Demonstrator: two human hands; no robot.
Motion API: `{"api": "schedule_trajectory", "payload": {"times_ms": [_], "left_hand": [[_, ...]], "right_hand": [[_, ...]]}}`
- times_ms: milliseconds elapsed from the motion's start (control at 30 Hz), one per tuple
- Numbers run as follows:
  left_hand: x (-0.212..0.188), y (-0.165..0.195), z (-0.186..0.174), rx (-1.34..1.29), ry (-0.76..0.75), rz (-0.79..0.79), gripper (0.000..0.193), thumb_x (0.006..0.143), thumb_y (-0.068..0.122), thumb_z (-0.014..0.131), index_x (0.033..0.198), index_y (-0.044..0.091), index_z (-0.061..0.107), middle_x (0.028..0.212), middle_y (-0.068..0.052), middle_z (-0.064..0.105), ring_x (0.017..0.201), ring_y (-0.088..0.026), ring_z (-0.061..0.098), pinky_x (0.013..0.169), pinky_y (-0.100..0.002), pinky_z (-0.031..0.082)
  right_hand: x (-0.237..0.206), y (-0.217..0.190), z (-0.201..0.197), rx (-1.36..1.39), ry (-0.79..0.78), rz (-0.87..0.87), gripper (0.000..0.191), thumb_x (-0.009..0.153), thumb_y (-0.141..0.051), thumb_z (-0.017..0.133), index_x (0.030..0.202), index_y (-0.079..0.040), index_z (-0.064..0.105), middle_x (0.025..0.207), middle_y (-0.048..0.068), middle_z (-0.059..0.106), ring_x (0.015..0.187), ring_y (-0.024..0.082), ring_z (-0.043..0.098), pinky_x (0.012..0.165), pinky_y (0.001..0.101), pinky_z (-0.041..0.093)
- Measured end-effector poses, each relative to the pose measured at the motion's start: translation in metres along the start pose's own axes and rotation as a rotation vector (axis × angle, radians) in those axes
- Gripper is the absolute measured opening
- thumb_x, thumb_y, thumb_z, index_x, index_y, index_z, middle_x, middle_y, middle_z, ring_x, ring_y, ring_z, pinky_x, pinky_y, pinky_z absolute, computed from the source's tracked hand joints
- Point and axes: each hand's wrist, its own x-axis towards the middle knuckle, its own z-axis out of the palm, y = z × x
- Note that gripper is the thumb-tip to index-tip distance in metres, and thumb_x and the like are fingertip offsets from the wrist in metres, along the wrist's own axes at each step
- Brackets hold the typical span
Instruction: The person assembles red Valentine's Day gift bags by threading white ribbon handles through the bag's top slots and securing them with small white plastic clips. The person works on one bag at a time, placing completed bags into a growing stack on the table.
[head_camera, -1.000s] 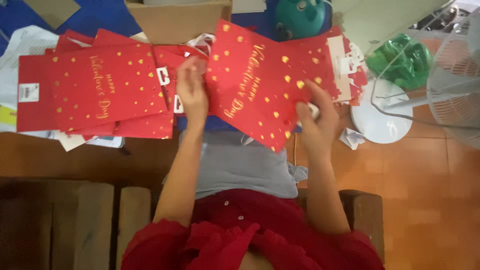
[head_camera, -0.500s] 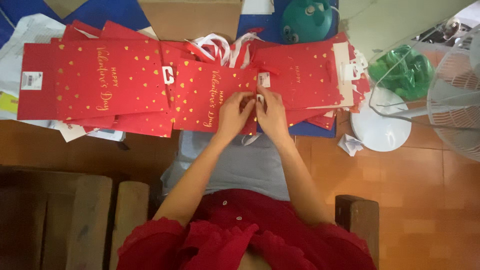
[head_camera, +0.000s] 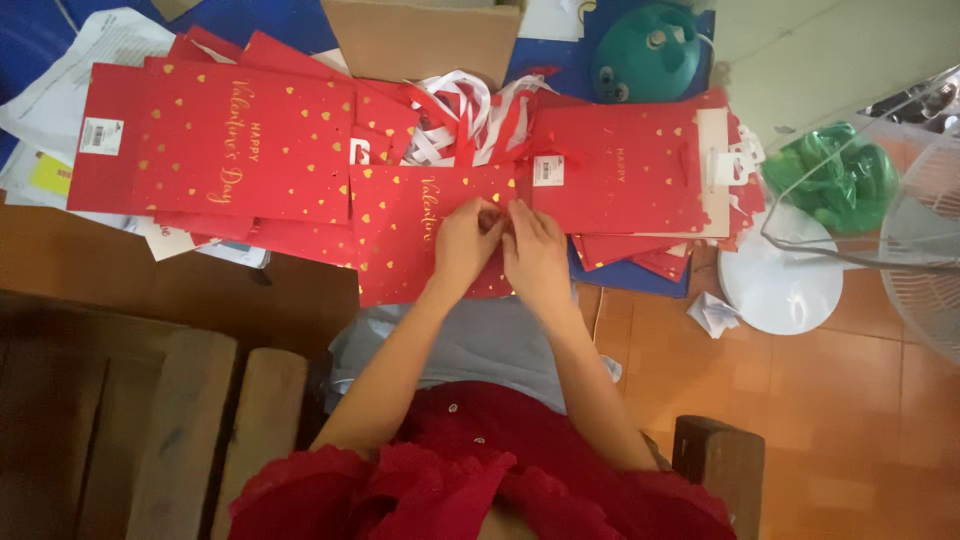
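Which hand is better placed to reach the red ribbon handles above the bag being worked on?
Probably the left hand: it lies almost directly below the ribbon handles, while the right hand sits further right.

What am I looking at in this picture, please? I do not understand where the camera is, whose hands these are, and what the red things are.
The camera sits on a person's head and looks straight down, so you see that person's own arms and lap. There is no machine here.

The left hand and the right hand meet on a flat red paper gift bag with small gold hearts. Both hands press or pinch at its edge; their fingers hide what exactly they grip.

More red bags lie to the left in one stack and to the right in another stack. Red and white ribbon handles lie between them. Behind are a cardboard box and a round green object. At the right stands a fan on an orange tiled floor.
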Motion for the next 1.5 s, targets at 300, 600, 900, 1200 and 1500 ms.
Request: {"api": "schedule_trajectory", "payload": {"times_ms": [300,600,900,1200,1500], "left_hand": [[-0.011,0.005,-0.009,0.071,-0.1,-0.106,0.017,0.081,0.021,0.074,0.085,0.006,0.069,0.082,-0.012,0.073,0.078,-0.03,0.071,0.07,-0.041,0.055],[-0.017,-0.007,-0.027,-0.121,-0.241,-0.192,0.019,0.086,0.023,0.065,0.087,0.004,0.063,0.075,-0.009,0.065,0.068,-0.018,0.062,0.065,-0.036,0.051],[-0.015,-0.024,-0.03,-0.639,-0.351,-0.393,0.012,0.094,0.016,0.057,0.085,0.007,0.056,0.081,0.006,0.057,0.076,-0.005,0.057,0.068,-0.026,0.057],[-0.017,-0.004,-0.035,-0.274,-0.241,-0.243,0.017,0.09,0.017,0.076,0.098,0.002,0.073,0.086,-0.005,0.076,0.076,-0.01,0.069,0.07,-0.027,0.055],[-0.027,-0.016,-0.035,-0.526,-0.075,-0.112,0.01,0.094,0.008,0.07,0.098,0.001,0.064,0.111,-0.009,0.074,0.098,-0.011,0.07,0.085,-0.027,0.058]], "right_hand": [[-0.002,0.004,-0.008,0.248,-0.104,0.273,0.036,0.098,-0.008,0.059,0.133,-0.002,0.061,0.11,0.019,0.072,0.104,0.035,0.069,0.091,0.0426,0.054],[-0.01,0.016,0.045,0.72,0.014,0.438,0.026,0.097,0.002,0.056,0.123,-0.001,0.056,0.117,0.016,0.069,0.112,0.026,0.07,0.094,0.033,0.054],[-0.003,0.025,0.04,0.537,-0.174,0.382,0.012,0.093,-0.001,0.065,0.105,-0.001,0.063,0.095,0.014,0.068,0.083,0.021,0.067,0.075,0.0331,0.054],[-0.014,0.024,0.047,0.668,-0.028,0.364,0.009,0.099,-0.001,0.057,0.108,0.0,0.06,0.09,0.008,0.07,0.081,0.01,0.064,0.074,0.0281,0.052],[-0.011,0.041,0.047,0.946,-0.273,0.537,0.007,0.101,-0.008,0.064,0.106,-0.002,0.064,0.09,0.0,0.067,0.078,0.005,0.056,0.069,0.0238,0.046]]}}
